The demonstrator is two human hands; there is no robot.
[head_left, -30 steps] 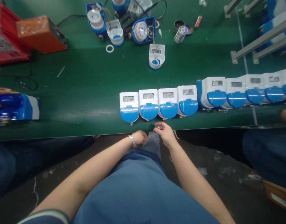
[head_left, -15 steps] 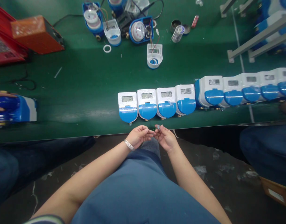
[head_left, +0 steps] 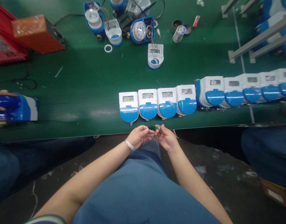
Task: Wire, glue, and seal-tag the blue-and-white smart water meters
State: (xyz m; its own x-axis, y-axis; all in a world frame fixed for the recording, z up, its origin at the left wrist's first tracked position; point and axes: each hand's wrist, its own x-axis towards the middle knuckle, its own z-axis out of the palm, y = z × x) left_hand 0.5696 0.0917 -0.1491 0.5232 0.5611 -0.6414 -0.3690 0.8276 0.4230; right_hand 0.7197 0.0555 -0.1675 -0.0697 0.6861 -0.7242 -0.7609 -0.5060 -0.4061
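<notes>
Both hands sit right at the near edge of the green bench (head_left: pixel 86 102), just below the row of blue/white meters (head_left: pixel 157 102). Right hand (head_left: pixel 165 138) pinches a tiny grey part (head_left: pixel 158 127) between thumb + fingertips, held in the air at the table lip, just under the 3rd meter from the left. Left hand (head_left: pixel 139 137), w/ a bracelet on the wrist, has fingers curled narrow and its tips meet the right hand's; can't tell if it grips anything, maybe a thin wire, too small to see.

Room: lots of bare green to the left of the meter row and behind it. Meters stand side by side, touching, running off the right edge of frame. Far side is cluttered w/ opened meters (head_left: pixel 138 29), wires, a white ring (head_left: pixel 108 48).

Cut off: orange box (head_left: pixel 37 32) top left is whole but the red thing beside it is clipped. Another person's hand (head_left: pixel 2 99) on a blue meter (head_left: pixel 15 107) at the left edge, mostly out of frame. Small part is blurry, can't ID it.
</notes>
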